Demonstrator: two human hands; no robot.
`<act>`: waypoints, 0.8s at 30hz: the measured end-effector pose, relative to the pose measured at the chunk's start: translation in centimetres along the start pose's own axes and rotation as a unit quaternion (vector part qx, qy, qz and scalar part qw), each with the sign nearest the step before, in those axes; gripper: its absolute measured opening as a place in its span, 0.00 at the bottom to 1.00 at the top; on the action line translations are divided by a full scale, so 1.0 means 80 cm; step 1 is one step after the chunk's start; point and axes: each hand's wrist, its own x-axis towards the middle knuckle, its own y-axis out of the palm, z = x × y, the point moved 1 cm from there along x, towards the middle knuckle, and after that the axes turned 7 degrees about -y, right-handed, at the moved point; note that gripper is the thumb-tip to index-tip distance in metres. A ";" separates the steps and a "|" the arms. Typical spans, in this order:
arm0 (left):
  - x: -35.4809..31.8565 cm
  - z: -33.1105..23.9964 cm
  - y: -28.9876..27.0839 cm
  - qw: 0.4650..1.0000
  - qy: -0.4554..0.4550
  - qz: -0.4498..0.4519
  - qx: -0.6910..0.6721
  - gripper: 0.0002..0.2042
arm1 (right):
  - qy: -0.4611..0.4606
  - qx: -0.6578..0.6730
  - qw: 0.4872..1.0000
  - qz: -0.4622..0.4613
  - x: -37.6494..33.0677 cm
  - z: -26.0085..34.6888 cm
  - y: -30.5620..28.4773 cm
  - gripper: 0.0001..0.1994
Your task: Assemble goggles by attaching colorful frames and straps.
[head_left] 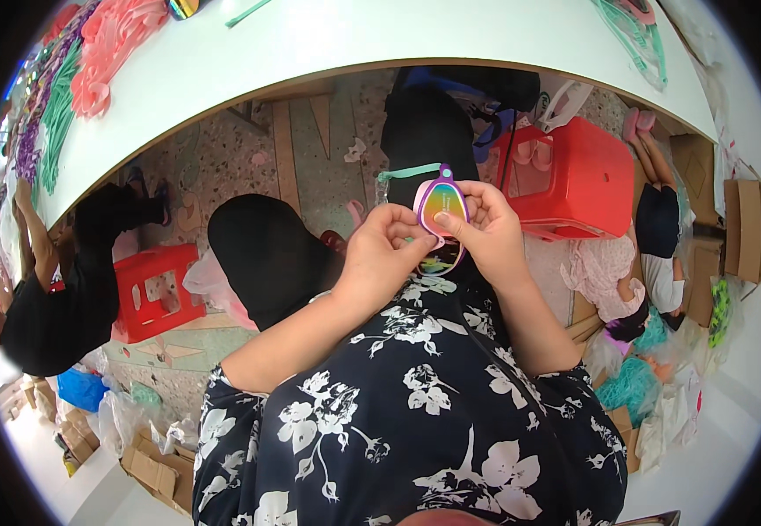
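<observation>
Over my lap I hold a pair of swim goggles (444,198) with rainbow mirrored lenses and a purple and pink frame. They are turned so one lens is above the other. My right hand (485,230) grips the frame from the right, its thumb over the lens near the middle. My left hand (386,254) pinches at the frame's left side near the nose part; what exactly lies between its fingertips is hidden. A mint-green strap (411,171) runs left from the upper end of the goggles.
A white table (354,35) curves across the far side, with coral straps (113,44) and green straps (63,114) at its left. Red plastic stools (573,180) stand on both sides. Another person (56,298) works at the left; two more are at the right, near cardboard boxes (744,230).
</observation>
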 end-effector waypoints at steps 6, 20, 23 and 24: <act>0.002 0.000 0.001 0.999 0.014 -0.015 0.041 0.16 | -0.006 -0.012 1.000 0.007 0.001 0.003 0.002 0.22; 0.005 0.015 0.003 0.993 -0.050 0.049 -0.096 0.15 | 0.032 0.016 0.999 0.028 0.000 -0.002 -0.003 0.20; 0.004 0.010 0.006 0.999 -0.035 0.015 -0.007 0.16 | 0.024 0.007 0.999 0.035 0.002 -0.004 -0.003 0.20; 0.003 0.004 0.005 0.999 -0.028 0.015 0.021 0.17 | 0.023 0.010 0.999 0.025 0.003 -0.004 -0.002 0.21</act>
